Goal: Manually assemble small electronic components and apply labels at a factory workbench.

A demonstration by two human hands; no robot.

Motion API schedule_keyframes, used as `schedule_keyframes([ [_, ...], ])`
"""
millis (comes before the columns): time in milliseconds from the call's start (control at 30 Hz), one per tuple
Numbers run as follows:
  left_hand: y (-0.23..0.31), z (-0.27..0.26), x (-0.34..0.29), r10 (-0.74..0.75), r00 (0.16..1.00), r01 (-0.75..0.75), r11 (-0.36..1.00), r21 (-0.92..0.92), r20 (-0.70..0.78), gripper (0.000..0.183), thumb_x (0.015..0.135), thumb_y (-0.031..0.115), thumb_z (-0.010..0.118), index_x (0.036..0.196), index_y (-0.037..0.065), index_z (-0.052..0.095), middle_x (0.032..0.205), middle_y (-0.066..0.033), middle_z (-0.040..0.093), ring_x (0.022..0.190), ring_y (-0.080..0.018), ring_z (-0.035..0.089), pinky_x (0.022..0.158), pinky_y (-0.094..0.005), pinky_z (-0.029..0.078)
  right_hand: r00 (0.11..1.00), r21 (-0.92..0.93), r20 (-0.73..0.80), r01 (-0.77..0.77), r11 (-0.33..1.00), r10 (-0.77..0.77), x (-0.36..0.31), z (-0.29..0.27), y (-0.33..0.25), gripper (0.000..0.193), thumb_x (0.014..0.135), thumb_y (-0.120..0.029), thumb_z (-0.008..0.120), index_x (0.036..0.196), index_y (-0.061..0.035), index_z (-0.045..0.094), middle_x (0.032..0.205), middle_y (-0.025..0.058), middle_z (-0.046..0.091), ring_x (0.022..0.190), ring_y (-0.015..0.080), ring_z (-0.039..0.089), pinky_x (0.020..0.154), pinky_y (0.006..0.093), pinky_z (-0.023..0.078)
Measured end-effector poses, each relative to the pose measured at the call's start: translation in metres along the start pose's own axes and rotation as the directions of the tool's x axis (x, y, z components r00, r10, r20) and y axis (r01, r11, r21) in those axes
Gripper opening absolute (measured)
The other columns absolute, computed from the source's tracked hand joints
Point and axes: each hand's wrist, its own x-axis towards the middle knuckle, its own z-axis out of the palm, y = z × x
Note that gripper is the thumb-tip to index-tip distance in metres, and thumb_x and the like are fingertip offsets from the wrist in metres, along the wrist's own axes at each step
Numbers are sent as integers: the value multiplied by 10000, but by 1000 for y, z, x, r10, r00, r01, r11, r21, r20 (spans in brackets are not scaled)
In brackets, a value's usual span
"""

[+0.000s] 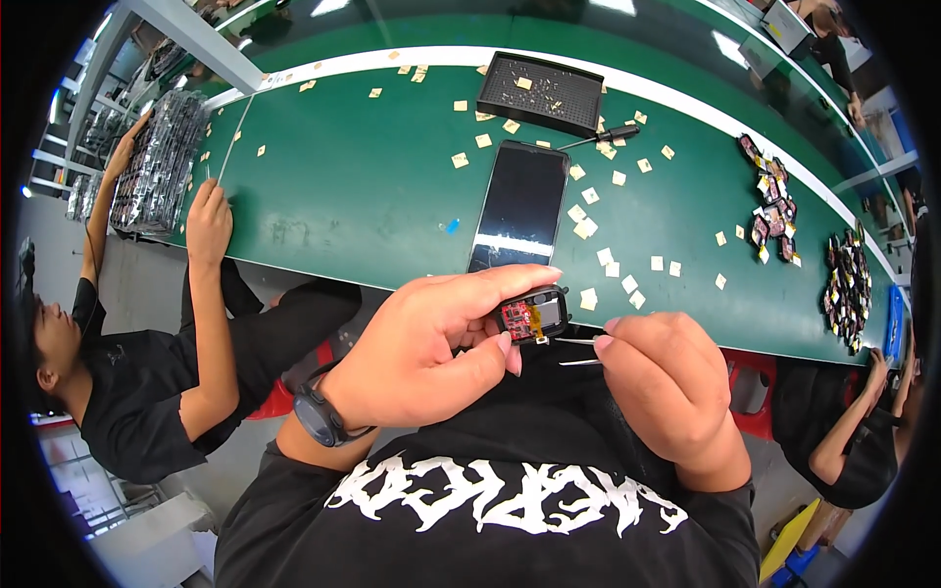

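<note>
My left hand (431,333) grips a small black device housing (529,316) by its edges, between thumb and fingers. The housing lies open, with a red circuit board, a strip of amber tape and a grey metallic block showing inside. Pinched in my right hand (671,382) is a pair of metal tweezers (578,353). The tweezer tips are apart and point left, close to the lower right edge of the housing; whether they touch it I cannot tell. A black smartphone (521,201) lies on the green table (343,167) just beyond my left hand.
A black tray (541,93) holds small bits, with a screwdriver (603,135) beside it. Small beige squares (585,228) are scattered about. At the right sit clusters of device parts (774,206). A co-worker (127,382) at the left reaches over the table near stacked clear packs (157,167).
</note>
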Motion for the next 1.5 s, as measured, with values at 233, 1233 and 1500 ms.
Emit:
schedule_keyframes([
  [233, -4, 3, 2, 60, 998, -64, 991, 116, 33, 529, 870, -75, 494, 1393, -36, 560, 1034, -121, 667, 789, -115, 655, 718, -251, 544, 995, -181, 49, 100, 978, -92, 1, -4, -4, 266, 671, -4, 731, 929, 45, 688, 897, 119, 630, 694, 215, 613, 540, 309, 467],
  [1233, -14, 7, 7, 75, 990, -100, 970, 223, 118, 564, 908, -86, 468, 1467, -17, 486, 883, -93, 665, 695, -122, 660, 621, -246, 532, 991, -123, 65, 128, 984, -121, -3, 7, -6, 147, 715, -8, 724, 835, 64, 679, 855, 110, 597, 709, 203, 595, 534, 295, 444],
  [1500, -13, 2, 9, -45, 982, 33, 997, 69, 183, 498, 980, -32, 472, 1477, -24, 468, 854, -63, 655, 721, -103, 632, 654, -237, 521, 987, -31, 113, 120, 992, -116, -6, 5, -6, 174, 702, -20, 731, 843, 66, 680, 856, 113, 593, 708, 204, 593, 543, 300, 450],
])
